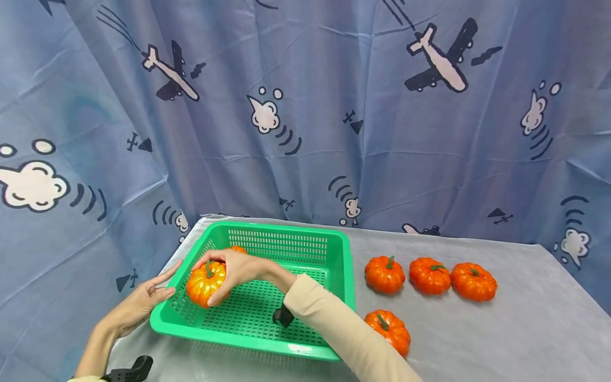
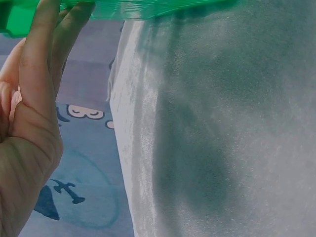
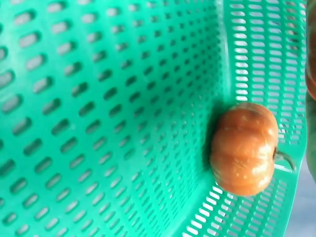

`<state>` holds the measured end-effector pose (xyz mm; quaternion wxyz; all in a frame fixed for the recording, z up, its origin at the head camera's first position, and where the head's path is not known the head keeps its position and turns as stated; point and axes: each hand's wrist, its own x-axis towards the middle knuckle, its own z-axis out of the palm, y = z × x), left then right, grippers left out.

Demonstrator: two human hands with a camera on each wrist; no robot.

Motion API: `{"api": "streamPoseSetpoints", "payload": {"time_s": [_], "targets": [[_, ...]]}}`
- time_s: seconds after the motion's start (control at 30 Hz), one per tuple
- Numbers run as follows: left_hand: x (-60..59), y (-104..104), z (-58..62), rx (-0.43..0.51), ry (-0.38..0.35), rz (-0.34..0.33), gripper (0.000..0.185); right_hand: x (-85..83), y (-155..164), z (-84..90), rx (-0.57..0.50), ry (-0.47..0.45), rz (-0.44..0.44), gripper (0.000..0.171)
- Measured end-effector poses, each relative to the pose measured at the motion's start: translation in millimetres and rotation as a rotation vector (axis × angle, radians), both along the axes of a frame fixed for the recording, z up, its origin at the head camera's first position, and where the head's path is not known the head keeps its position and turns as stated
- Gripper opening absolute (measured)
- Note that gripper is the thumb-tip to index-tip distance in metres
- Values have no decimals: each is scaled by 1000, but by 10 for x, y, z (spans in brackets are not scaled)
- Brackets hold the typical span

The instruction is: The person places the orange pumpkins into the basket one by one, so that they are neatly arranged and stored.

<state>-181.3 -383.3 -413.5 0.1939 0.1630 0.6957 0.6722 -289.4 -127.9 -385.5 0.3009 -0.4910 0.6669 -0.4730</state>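
Note:
My right hand reaches into the green plastic basket and grips an orange toy pumpkin, thumb on its near side and fingers over the far side. That pumpkin is at the basket's left end, its green stem upward. Behind it, a second pumpkin rests in a basket corner, mostly hidden by my hand in the head view. My left hand is at the basket's left rim, thumb and index finger extended against it. In the left wrist view, the straight fingers overlap the basket's outer side.
Right of the basket, three pumpkins sit in a row on the silvery tablecloth. Another pumpkin lies closer, partly behind my right sleeve. A blue curtain with airplane prints hangs behind and left of the table.

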Motion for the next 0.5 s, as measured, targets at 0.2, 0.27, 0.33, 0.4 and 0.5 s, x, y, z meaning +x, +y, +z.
{"api": "streamPoseSetpoints", "payload": {"time_s": [0.2, 0.27, 0.33, 0.4, 0.5], "targets": [[-7, -22, 4, 33, -18, -43, 59, 97, -82, -47, 109, 86, 69, 68], [-7, -20, 7, 20, -20, -30, 59, 134, -106, -69, 128, 104, 93, 68], [-5, -14, 9, 12, -24, -12, 60, 164, -123, -90, 142, 117, 112, 68], [-6, -13, 11, -3, -28, 8, 59, 181, -141, -113, 147, 118, 126, 68], [-3, -19, 18, -31, -27, 27, 59, 185, -164, -141, 147, 115, 122, 68]]}}
